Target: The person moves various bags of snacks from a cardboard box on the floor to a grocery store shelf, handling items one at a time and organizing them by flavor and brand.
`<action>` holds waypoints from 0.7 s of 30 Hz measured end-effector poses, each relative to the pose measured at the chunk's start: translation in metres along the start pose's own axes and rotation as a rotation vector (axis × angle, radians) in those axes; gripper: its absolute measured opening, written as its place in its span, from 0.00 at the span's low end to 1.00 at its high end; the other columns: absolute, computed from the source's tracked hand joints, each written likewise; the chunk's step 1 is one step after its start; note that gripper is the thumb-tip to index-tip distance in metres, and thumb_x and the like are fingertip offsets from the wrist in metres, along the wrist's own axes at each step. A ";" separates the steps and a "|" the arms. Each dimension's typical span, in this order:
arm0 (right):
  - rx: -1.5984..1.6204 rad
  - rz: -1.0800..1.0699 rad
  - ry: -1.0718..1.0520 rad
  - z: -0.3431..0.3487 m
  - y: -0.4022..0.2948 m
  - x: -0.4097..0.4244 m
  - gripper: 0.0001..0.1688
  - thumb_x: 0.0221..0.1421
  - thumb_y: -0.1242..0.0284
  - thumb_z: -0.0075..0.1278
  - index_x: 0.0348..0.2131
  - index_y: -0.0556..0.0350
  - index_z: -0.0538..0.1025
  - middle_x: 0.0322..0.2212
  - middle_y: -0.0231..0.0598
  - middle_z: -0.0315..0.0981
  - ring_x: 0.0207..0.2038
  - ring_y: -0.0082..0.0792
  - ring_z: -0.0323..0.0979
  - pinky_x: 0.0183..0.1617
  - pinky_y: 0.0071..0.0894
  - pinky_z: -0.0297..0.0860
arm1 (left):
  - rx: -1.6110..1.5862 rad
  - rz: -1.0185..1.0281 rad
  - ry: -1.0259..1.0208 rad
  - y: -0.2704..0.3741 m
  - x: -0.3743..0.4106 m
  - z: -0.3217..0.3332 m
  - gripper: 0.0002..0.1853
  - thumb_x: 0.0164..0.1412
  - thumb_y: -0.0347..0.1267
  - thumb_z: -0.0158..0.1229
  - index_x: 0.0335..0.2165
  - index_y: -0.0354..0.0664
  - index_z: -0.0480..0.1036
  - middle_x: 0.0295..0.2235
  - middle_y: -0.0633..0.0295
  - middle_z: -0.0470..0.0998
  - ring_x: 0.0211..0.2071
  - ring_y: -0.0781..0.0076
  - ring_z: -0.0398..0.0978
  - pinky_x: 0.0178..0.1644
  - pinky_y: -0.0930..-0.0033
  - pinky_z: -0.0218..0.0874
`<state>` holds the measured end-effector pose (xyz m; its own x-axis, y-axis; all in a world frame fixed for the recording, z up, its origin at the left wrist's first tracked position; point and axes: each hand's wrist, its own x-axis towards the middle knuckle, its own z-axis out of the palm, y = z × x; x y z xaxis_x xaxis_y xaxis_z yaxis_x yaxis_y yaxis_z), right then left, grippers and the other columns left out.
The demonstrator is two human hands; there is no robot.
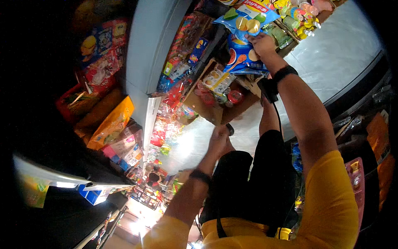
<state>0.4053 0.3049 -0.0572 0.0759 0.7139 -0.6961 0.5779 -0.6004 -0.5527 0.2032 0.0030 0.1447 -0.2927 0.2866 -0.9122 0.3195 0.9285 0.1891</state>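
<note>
My right hand is at the upper right with its fingers on the lower edge of a light blue Lay's potato chip bag, pinching it. Right below that bag is a darker blue chip bag, partly covered by the hand and the first bag. A black band and a small black device with a cable are at my right wrist. My left hand is low by my bent leg, under the corner of an open cardboard box. A small dark object shows at its fingers; whether the hand holds it is unclear.
The cardboard box holds round red-lidded tubs and a yellow-white pack. Packaged snacks line the shelf to the left, beside a grey shelf edge. Another carton with yellow packs is at the top right. An orange bag lies left.
</note>
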 end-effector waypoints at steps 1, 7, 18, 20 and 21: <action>0.142 0.017 -0.034 -0.012 -0.005 -0.009 0.25 0.53 0.54 0.56 0.32 0.60 0.76 0.29 0.43 0.77 0.29 0.39 0.74 0.33 0.38 0.69 | -0.247 -0.150 -0.058 0.015 0.034 0.006 0.16 0.61 0.38 0.53 0.45 0.43 0.66 0.32 0.63 0.72 0.28 0.74 0.69 0.31 0.73 0.63; 0.995 0.249 -0.255 -0.105 -0.018 -0.104 0.13 0.52 0.64 0.60 0.34 0.50 0.76 0.31 0.25 0.72 0.34 0.19 0.67 0.39 0.21 0.63 | -0.106 0.260 0.198 0.098 0.173 0.064 0.23 0.54 0.35 0.59 0.47 0.37 0.67 0.33 0.49 0.77 0.34 0.54 0.76 0.37 0.59 0.67; 0.895 0.248 -0.005 -0.197 0.063 -0.207 0.19 0.58 0.68 0.54 0.47 0.56 0.73 0.41 0.30 0.75 0.45 0.23 0.70 0.52 0.27 0.62 | 0.750 0.513 0.193 0.137 0.194 0.045 0.16 0.58 0.35 0.54 0.41 0.36 0.74 0.42 0.44 0.74 0.44 0.46 0.70 0.49 0.51 0.60; 0.916 0.207 0.044 -0.206 0.078 -0.223 0.21 0.58 0.69 0.53 0.49 0.61 0.71 0.43 0.34 0.74 0.47 0.26 0.70 0.56 0.32 0.62 | 0.688 0.644 0.204 0.161 0.147 0.040 0.15 0.55 0.30 0.55 0.40 0.34 0.72 0.42 0.43 0.71 0.46 0.44 0.67 0.48 0.50 0.60; 0.963 0.205 0.060 -0.210 0.076 -0.233 0.22 0.58 0.69 0.53 0.50 0.61 0.70 0.44 0.34 0.74 0.47 0.26 0.70 0.56 0.32 0.61 | 0.708 0.700 0.190 0.163 0.123 0.033 0.14 0.54 0.29 0.55 0.39 0.34 0.72 0.41 0.43 0.70 0.45 0.44 0.67 0.48 0.50 0.60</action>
<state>0.6021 0.1683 0.1586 0.1572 0.5643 -0.8105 -0.3573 -0.7326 -0.5793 0.2496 0.1821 0.0515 0.0468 0.8029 -0.5943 0.9169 0.2015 0.3444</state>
